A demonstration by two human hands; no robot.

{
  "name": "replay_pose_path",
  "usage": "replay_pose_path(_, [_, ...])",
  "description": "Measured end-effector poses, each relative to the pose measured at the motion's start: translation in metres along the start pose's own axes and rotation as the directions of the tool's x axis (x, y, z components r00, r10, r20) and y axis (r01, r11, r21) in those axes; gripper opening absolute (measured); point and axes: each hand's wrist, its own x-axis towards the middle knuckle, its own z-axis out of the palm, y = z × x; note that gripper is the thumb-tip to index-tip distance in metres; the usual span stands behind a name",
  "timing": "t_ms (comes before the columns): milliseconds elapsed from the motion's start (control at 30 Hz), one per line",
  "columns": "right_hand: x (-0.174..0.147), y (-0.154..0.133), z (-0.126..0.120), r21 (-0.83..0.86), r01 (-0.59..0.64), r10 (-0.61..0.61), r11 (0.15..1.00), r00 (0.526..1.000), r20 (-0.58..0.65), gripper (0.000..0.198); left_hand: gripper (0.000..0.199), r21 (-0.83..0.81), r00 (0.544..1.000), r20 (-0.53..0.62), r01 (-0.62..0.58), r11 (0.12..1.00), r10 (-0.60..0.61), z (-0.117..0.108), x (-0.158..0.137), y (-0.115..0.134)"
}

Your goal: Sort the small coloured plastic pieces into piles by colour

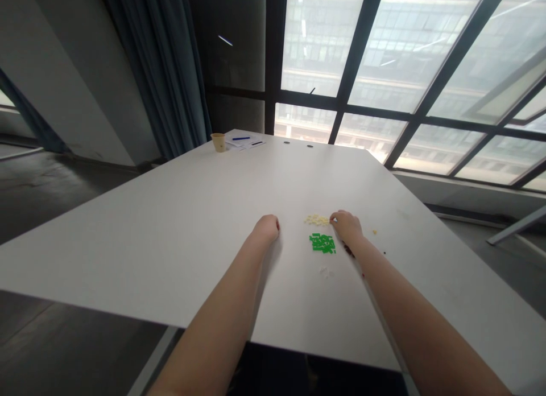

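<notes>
My left hand [268, 226] rests on the white table with its fingers curled into a loose fist. Whatever it may hold is hidden inside. At the right end of a scattered group of small pale yellow pieces [316, 219] is my right hand [347, 225], thumb and fingertips pinched together at the tabletop. What is in that pinch is too small to make out. Just in front lies a flat cluster of small green pieces [323, 243]. Dark brown pieces [348, 250] show partly beneath my right wrist. Nearer to me are a few white or clear bits [326, 272].
One yellow piece [375, 232] and a tiny dark piece [384, 252] lie right of my right arm. A paper cup [219, 142], sheets of paper [239, 142] and a blue pen [241, 138] are at the far end of the table [179, 231]. Windows stand beyond.
</notes>
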Motion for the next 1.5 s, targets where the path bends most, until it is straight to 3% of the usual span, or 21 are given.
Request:
replay_pose_path(167, [0.003,-0.004,0.004,0.034,-0.040,0.039,0.999,0.999,0.011,0.022,0.022,-0.005,1.000,-0.005,-0.024,1.000,0.024,0.004,0.004,-0.003])
replay_pose_path(400, [-0.007,0.022,-0.003,0.212,-0.066,0.094,0.975,0.988,-0.125,0.027,0.027,-0.025,0.998,-0.065,-0.029,0.999,0.027,0.006,0.004,-0.002])
replay_pose_path(533, [-0.027,0.034,-0.004,0.364,-0.060,0.141,0.929,0.969,-0.201,0.028,0.025,-0.052,0.994,-0.096,-0.052,0.997,0.047,0.006,0.003,-0.002])
replay_pose_path(633, [-0.042,0.033,-0.001,0.484,-0.056,0.194,0.873,0.951,-0.241,0.030,0.022,-0.136,0.979,-0.170,-0.134,0.982,0.110,0.009,0.007,0.000])
replay_pose_path(767, [-0.052,0.026,0.000,0.558,-0.017,0.198,0.830,0.943,-0.267,0.032,0.019,-0.271,0.930,-0.234,-0.342,0.900,0.283,0.017,0.010,0.008])
replay_pose_path(900, [-0.056,0.014,-0.008,0.614,0.096,0.132,0.783,0.940,-0.314,0.029,0.022,-0.369,0.832,-0.275,-0.554,0.746,0.482,0.024,0.003,0.023])
replay_pose_path(1033, [-0.063,-0.002,-0.015,0.630,0.202,0.023,0.750,0.944,-0.329,0.025,0.020,-0.430,0.760,-0.328,-0.648,0.628,0.560,0.030,-0.009,0.039])
replay_pose_path(1267, [-0.066,-0.013,-0.013,0.660,0.383,-0.151,0.646,0.912,-0.381,0.018,0.024,-0.522,0.795,-0.305,-0.600,0.606,0.524,0.040,-0.016,0.050])
replay_pose_path(1500, [-0.064,-0.005,-0.012,0.651,0.394,-0.181,0.649,0.911,-0.371,0.019,0.020,-0.538,0.821,-0.274,-0.563,0.627,0.501,0.042,-0.015,0.051])
